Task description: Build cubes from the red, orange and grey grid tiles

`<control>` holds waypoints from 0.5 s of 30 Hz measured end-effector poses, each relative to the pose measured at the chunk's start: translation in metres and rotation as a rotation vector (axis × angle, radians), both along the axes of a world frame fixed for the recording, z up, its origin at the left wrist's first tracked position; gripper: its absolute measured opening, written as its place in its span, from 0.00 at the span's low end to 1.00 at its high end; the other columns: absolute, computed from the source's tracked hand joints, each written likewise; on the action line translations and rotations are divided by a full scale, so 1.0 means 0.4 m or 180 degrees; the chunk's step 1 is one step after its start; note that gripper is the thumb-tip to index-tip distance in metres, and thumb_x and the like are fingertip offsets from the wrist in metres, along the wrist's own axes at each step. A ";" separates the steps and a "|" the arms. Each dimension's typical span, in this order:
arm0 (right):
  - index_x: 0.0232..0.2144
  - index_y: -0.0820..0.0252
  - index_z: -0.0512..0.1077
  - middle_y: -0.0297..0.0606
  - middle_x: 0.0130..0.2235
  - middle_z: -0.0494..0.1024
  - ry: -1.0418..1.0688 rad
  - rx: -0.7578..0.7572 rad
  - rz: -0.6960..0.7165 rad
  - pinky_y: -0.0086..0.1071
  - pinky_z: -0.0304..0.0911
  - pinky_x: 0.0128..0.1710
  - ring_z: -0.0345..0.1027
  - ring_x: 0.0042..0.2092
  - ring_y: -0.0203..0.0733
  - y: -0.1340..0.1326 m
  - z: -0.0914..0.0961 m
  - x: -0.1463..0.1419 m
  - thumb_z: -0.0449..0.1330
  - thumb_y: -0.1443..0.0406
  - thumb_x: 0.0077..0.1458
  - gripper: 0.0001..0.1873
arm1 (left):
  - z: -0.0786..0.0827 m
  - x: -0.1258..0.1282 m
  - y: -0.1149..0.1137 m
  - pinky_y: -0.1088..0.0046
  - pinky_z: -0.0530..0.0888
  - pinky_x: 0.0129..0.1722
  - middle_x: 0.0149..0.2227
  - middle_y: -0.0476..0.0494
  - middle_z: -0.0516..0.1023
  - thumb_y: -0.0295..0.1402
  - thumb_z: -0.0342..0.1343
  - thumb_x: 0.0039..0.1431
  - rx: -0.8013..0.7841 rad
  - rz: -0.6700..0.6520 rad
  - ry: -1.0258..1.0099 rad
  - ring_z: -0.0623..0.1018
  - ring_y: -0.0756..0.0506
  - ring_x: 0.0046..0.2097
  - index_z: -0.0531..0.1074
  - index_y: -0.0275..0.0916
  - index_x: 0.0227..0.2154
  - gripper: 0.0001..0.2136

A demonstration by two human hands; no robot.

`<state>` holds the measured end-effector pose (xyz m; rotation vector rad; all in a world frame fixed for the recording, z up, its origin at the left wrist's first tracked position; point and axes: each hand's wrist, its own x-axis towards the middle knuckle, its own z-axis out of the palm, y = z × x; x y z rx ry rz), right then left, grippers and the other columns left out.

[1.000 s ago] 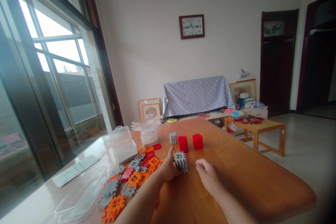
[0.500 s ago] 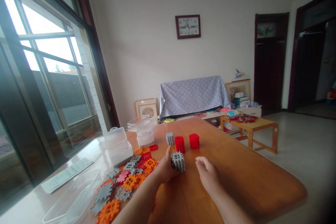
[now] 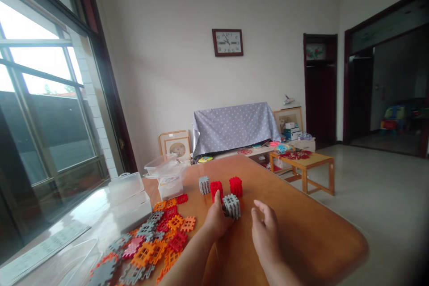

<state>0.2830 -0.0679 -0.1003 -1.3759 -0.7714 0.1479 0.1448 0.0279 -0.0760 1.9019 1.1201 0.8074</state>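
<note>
Bright window (image 3: 36,98) daylight, warped edges.

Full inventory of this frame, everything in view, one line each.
grey plastic lattice cube: 1, grey, in left hand
second grey cube: 1, grey, on table, farther back
red plastic lattice cubes: 2, red, behind held cube
flat interlocking plastic tiles: many, orange/red/grey, table's left
clear plastic boxes: several, clear, window side
brown wooden table: 1, brown
wall clock: 1, brown frame, far wall
left hand: grips cube
right hand: open, beside cube
</note>
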 end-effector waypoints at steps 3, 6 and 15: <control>0.48 0.58 0.72 0.47 0.52 0.75 0.0065 0.0083 -0.0028 0.43 0.61 0.55 0.67 0.55 0.53 -0.001 0.001 0.000 0.55 0.54 0.58 0.21 | 0.002 0.043 0.007 0.76 0.68 0.33 0.31 0.53 0.74 0.22 0.63 0.41 -0.0019 -0.0037 -0.0076 0.73 0.50 0.31 0.36 0.36 0.69 0.54; 0.49 0.58 0.71 0.47 0.53 0.74 0.0097 0.0070 0.0032 0.44 0.61 0.56 0.66 0.56 0.53 0.000 0.003 -0.001 0.54 0.54 0.59 0.21 | 0.001 0.075 0.012 0.75 0.70 0.35 0.37 0.48 0.77 0.21 0.63 0.42 0.0068 -0.0060 -0.0125 0.75 0.49 0.35 0.41 0.35 0.66 0.50; 0.51 0.56 0.70 0.45 0.54 0.73 0.0259 0.0052 0.0170 0.42 0.63 0.55 0.66 0.56 0.52 -0.003 0.005 -0.002 0.54 0.54 0.59 0.21 | 0.021 0.109 0.003 0.75 0.71 0.36 0.40 0.46 0.78 0.21 0.64 0.41 -0.0020 -0.0149 -0.0327 0.77 0.47 0.37 0.58 0.41 0.45 0.28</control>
